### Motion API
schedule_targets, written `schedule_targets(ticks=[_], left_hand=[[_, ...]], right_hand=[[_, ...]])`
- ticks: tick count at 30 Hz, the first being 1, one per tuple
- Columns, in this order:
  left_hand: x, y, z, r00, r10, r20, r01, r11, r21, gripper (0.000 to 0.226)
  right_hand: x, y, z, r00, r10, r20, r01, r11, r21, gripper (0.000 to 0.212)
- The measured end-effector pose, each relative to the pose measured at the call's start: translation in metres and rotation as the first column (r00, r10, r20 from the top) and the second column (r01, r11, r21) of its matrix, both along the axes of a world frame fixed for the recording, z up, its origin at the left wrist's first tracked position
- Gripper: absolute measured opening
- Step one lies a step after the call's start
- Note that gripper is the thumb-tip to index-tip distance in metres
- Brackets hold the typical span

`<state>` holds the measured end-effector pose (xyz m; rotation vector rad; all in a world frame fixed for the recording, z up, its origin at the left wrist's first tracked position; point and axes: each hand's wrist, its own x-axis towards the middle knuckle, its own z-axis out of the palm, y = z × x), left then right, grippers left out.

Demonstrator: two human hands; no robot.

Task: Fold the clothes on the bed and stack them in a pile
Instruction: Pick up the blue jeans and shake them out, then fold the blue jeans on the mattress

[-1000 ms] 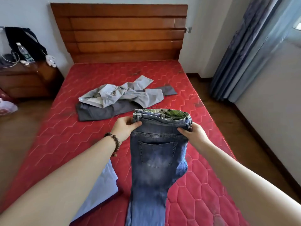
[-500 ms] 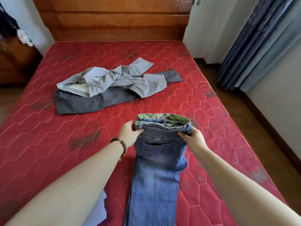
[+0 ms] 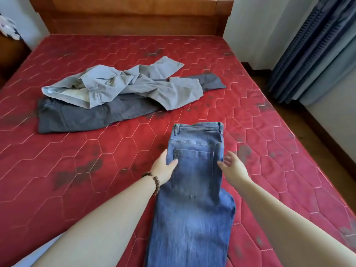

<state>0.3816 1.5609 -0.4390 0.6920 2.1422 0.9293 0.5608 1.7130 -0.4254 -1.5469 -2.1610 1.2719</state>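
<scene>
Blue jeans (image 3: 194,182), judged heavy, limp denim best taken at the waistband, are flanked by left hand (image 3: 163,168), fingers flat, and right hand (image 3: 234,167), fingers spread

Wooden headboard (image 3: 133,14), blue curtains (image 3: 316,49), perhaps daylight.

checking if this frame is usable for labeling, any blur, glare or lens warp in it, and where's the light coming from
Head view: soft daylight, seemingly from the curtain side on the right, no harsh glare; wide-angle warp bows the mattress edges and stretches the forearms; the jeans are fairly sharp, the right hand slightly smeared, the left hand clearer; the grey trousers are readable, the corners soft.
</scene>
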Motion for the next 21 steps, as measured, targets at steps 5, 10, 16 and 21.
schedule_targets(ticks=[5,10,16,21], left_hand=[[0.01,-0.014,-0.039,0.997,-0.069,0.026,0.071,0.993,-0.094,0.071],[0.009,-0.017,-0.059,0.995,0.059,-0.075,-0.066,0.993,-0.097,0.064],[0.007,-0.021,-0.073,0.967,0.164,-0.197,-0.191,0.974,-0.125,0.027],[0.001,-0.015,-0.076,0.962,0.092,-0.258,-0.14,0.975,-0.175,0.021]], right_hand=[[0.012,-0.019,-0.034,0.96,0.177,0.219,-0.179,0.984,-0.008,0.068],[0.02,-0.032,-0.057,0.919,0.103,0.38,-0.138,0.988,0.065,0.068],[0.021,-0.046,-0.077,0.878,-0.034,0.478,-0.084,0.971,0.224,0.066],[0.019,-0.051,-0.09,0.809,-0.018,0.588,-0.206,0.927,0.312,0.06]])
